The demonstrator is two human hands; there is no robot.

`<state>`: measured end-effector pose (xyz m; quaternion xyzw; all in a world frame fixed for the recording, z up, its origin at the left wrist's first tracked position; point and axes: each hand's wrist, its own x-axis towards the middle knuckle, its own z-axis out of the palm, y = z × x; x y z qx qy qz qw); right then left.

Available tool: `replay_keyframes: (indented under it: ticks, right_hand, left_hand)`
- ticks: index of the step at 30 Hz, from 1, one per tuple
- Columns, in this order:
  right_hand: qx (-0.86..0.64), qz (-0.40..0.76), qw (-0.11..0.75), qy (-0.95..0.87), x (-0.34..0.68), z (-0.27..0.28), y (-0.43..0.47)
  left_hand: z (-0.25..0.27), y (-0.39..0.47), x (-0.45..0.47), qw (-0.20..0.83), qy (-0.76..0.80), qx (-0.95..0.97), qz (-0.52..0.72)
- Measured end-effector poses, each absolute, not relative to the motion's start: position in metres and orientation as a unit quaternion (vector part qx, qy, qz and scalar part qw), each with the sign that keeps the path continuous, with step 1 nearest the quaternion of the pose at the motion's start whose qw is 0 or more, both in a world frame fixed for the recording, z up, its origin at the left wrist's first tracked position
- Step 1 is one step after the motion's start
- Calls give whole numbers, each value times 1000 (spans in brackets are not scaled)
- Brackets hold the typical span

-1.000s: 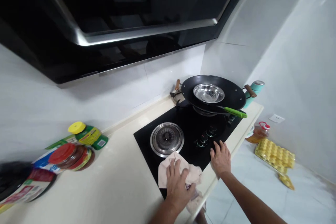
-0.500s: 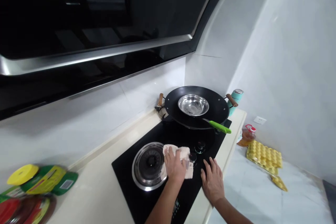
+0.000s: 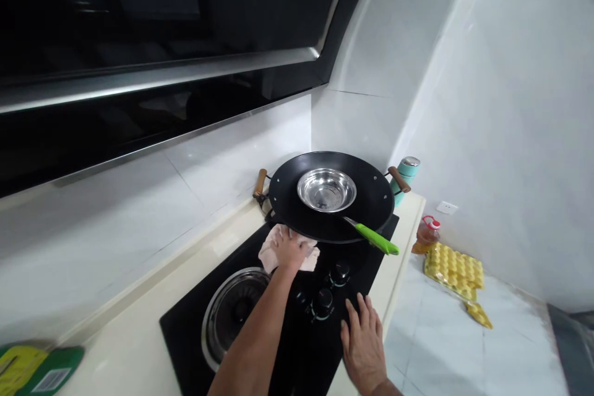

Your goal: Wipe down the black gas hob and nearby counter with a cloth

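- while the left hand (image 3: 290, 252) lies palm down on the pale cloth (image 3: 268, 255), how does the cloth sit under it?

- it shows on both sides of the hand, its longer spread running crosswise to the forearm. it's on the black cooktop (image 3: 301, 346), between the round burner (image 3: 239, 309) and the near rim of the wok (image 3: 284, 210).

- does it touch the wok?

- i can't tell; its far edge is right by the rim.

- and the fingers?

- they reach over the cloth, but i can't tell whether they pinch it.

- which hand is nearer?

- the left, on the cloth itself. the right hand (image 3: 364, 343) rests with fingers slightly spread at the cooktop's front edge, 2 knobs (image 3: 323, 301) lying between it and the cloth.
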<state>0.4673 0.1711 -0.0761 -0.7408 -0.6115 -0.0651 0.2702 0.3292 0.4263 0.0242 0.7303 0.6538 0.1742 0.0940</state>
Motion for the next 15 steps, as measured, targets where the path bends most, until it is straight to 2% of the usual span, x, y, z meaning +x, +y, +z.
replay_keyframes:
  ticks: [10, 15]
  right_hand:
    - [-749, -63, 257, -608, 466, -71, 171]
    - [-749, -54, 262, -606, 466, -70, 171]
  left_hand:
    - [22, 363, 352, 117, 557, 806, 163]
    - [24, 375, 363, 135, 535, 813, 185]
